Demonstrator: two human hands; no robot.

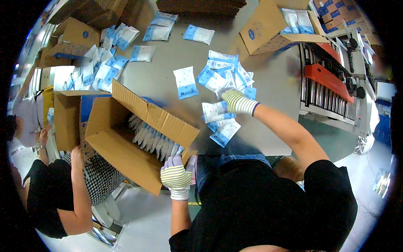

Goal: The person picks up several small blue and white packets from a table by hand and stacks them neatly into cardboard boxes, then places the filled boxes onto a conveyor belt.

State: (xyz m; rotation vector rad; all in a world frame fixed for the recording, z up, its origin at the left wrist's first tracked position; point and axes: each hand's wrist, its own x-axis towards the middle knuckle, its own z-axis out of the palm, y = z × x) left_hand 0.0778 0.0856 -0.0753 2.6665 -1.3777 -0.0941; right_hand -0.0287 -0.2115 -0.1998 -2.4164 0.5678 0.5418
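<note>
An open cardboard box (126,161) lies tilted on its side at the table's near left, its flaps spread. Inside it stands a row of white-and-blue packets (153,140), packed close together. My left hand (176,176), in a striped knit glove, grips the box's right end beside the last packets, thumb and fingers on either side of a small flap. Farther right, my right hand (238,102), gloved alike, reaches over a loose pile of packets (220,67); its fingertips are blurred. More packets (226,132) overlap just below that hand, and a single packet (186,82) lies to its left.
A packet heap (103,69) and another open box (75,40) are at the far left. At far right stands a box holding packets (262,29), near a roller conveyor (329,84) with red parts. A co-worker's hand (77,157) touches a box at left.
</note>
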